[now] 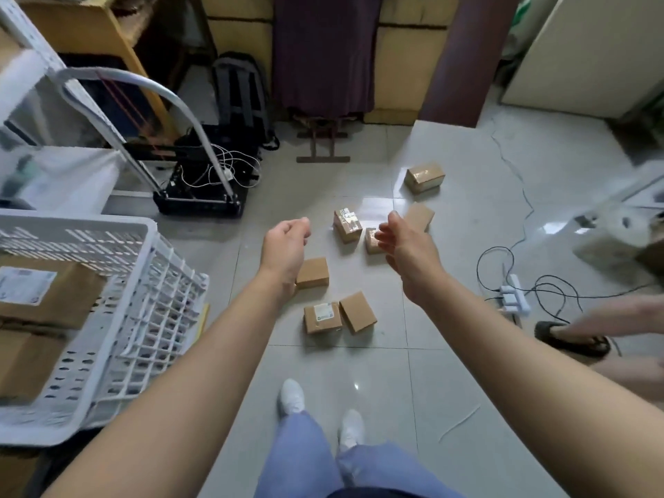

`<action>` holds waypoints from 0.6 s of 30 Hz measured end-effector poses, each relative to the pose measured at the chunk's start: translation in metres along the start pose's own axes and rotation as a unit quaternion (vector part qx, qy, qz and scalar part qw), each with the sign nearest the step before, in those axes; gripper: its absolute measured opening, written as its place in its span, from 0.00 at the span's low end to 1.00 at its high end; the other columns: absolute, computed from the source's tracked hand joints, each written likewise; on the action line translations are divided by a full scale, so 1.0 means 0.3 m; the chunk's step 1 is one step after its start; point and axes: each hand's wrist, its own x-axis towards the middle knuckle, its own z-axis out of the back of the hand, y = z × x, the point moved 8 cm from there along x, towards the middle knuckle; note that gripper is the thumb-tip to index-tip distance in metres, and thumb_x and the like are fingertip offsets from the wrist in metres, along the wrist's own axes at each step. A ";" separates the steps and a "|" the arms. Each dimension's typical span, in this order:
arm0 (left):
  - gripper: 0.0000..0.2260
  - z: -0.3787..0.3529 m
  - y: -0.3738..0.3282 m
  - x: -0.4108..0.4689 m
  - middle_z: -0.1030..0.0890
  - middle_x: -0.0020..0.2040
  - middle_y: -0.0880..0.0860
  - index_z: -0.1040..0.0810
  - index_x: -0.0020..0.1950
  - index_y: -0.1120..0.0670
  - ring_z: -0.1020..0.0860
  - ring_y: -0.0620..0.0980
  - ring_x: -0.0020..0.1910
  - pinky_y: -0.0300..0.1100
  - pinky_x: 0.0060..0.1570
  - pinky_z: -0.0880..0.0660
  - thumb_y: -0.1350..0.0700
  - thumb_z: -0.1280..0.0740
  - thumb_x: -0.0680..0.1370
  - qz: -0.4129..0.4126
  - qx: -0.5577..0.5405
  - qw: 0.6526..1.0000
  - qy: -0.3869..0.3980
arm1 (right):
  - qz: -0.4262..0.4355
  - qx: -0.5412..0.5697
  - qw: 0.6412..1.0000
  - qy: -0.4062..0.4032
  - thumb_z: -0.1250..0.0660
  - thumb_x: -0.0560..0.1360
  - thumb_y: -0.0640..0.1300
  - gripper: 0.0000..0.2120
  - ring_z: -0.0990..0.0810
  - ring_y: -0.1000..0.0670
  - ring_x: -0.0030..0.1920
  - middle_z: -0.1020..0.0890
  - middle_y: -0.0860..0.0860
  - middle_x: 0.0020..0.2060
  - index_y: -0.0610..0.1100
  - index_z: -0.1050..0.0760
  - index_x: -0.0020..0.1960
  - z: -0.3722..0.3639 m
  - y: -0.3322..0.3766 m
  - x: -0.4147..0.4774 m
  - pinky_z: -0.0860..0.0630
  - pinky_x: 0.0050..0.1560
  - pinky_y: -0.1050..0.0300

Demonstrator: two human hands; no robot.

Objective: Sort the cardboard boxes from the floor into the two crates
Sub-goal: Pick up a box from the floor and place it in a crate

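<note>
Now, two bare arms stretched over the cardboard boxes (312, 273).
Neither the left hand (287, 242) nor the right hand (402, 246) holds anything, fingers loosely curled.

Labels (325, 312) on boxes (312, 327) all illegible

Matt cardboard boxes (312, 272) (glossy tiles (377, 372))

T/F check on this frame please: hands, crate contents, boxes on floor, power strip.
1. Both hands are empty. True: the left hand and right hand hold nothing.
2. The white crate is empty. False: it holds cardboard boxes.
3. More boxes lie on the floor. True, for example the labelled box.
4. The power strip sits inside the crate. False: it lies on the floor at right, among cables.
</note>
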 end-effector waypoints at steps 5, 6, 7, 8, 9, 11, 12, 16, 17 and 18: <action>0.08 -0.037 0.020 0.178 0.23 0.45 0.50 0.25 0.49 0.57 0.25 0.48 0.49 0.43 0.55 0.31 0.53 0.38 0.79 0.027 -0.012 1.000 -0.002 | -0.022 0.003 1.000 -0.013 0.37 0.78 0.56 0.15 0.21 0.50 0.48 0.19 0.49 0.43 0.47 0.22 0.41 -0.023 0.003 0.143 0.29 0.57 0.55; 0.08 -0.043 0.019 0.219 0.23 0.44 0.50 0.25 0.50 0.57 0.25 0.48 0.49 0.43 0.55 0.30 0.53 0.39 0.79 0.028 -0.014 1.000 0.001 | -0.027 0.001 1.000 -0.015 0.37 0.77 0.56 0.15 0.21 0.50 0.48 0.19 0.49 0.43 0.47 0.23 0.41 -0.039 0.007 0.182 0.29 0.58 0.54; 0.08 -0.045 0.015 0.262 0.23 0.44 0.49 0.25 0.50 0.57 0.25 0.48 0.49 0.42 0.55 0.30 0.53 0.39 0.79 0.029 -0.017 0.999 0.003 | -0.033 -0.003 0.999 -0.017 0.37 0.77 0.56 0.15 0.21 0.50 0.48 0.19 0.49 0.43 0.47 0.23 0.40 -0.059 0.010 0.224 0.30 0.59 0.53; 0.08 -0.044 0.010 0.306 0.23 0.45 0.50 0.25 0.50 0.57 0.24 0.48 0.49 0.42 0.55 0.31 0.53 0.39 0.79 0.032 -0.018 0.999 0.004 | -0.040 -0.009 0.999 -0.019 0.37 0.77 0.57 0.15 0.22 0.50 0.48 0.19 0.49 0.43 0.47 0.23 0.40 -0.080 0.013 0.263 0.30 0.60 0.53; 0.08 -0.041 0.002 0.353 0.23 0.46 0.50 0.25 0.50 0.56 0.24 0.48 0.50 0.42 0.55 0.31 0.53 0.39 0.79 0.035 -0.019 0.999 0.007 | -0.046 -0.016 0.999 -0.021 0.37 0.77 0.57 0.15 0.22 0.49 0.49 0.19 0.50 0.43 0.47 0.23 0.40 -0.103 0.017 0.300 0.30 0.60 0.52; 0.07 -0.024 -0.012 0.454 0.23 0.47 0.51 0.25 0.47 0.55 0.25 0.48 0.50 0.42 0.54 0.32 0.53 0.39 0.79 0.044 -0.025 0.999 0.003 | -0.052 -0.028 0.998 -0.020 0.38 0.78 0.57 0.15 0.22 0.49 0.49 0.20 0.50 0.43 0.47 0.24 0.39 -0.154 0.028 0.377 0.30 0.58 0.52; 0.07 -0.009 -0.013 0.503 0.23 0.46 0.51 0.25 0.47 0.55 0.25 0.48 0.49 0.41 0.54 0.32 0.53 0.39 0.79 0.050 -0.028 0.998 -0.003 | -0.056 -0.036 0.998 -0.018 0.39 0.78 0.57 0.16 0.23 0.49 0.49 0.20 0.49 0.44 0.48 0.24 0.39 -0.180 0.033 0.416 0.30 0.57 0.53; 0.07 0.033 0.016 0.688 0.23 0.44 0.50 0.25 0.49 0.55 0.25 0.49 0.48 0.41 0.52 0.33 0.53 0.39 0.79 0.074 -0.035 0.996 -0.027 | -0.077 -0.056 0.995 -0.012 0.41 0.78 0.59 0.17 0.24 0.48 0.49 0.21 0.48 0.46 0.47 0.25 0.42 -0.268 0.043 0.586 0.31 0.59 0.51; 0.06 0.037 0.029 0.730 0.23 0.43 0.49 0.25 0.47 0.54 0.25 0.49 0.47 0.41 0.52 0.32 0.53 0.39 0.79 0.081 -0.032 0.996 -0.031 | -0.084 -0.061 0.994 -0.014 0.41 0.78 0.59 0.17 0.25 0.48 0.48 0.21 0.48 0.46 0.47 0.26 0.42 -0.284 0.040 0.627 0.31 0.57 0.52; 0.06 0.037 0.045 0.768 0.23 0.42 0.49 0.25 0.44 0.53 0.25 0.49 0.47 0.41 0.52 0.32 0.53 0.39 0.79 0.089 -0.030 0.995 -0.036 | -0.092 -0.067 0.993 -0.015 0.41 0.77 0.59 0.17 0.25 0.49 0.47 0.21 0.48 0.46 0.47 0.26 0.42 -0.299 0.032 0.666 0.31 0.56 0.52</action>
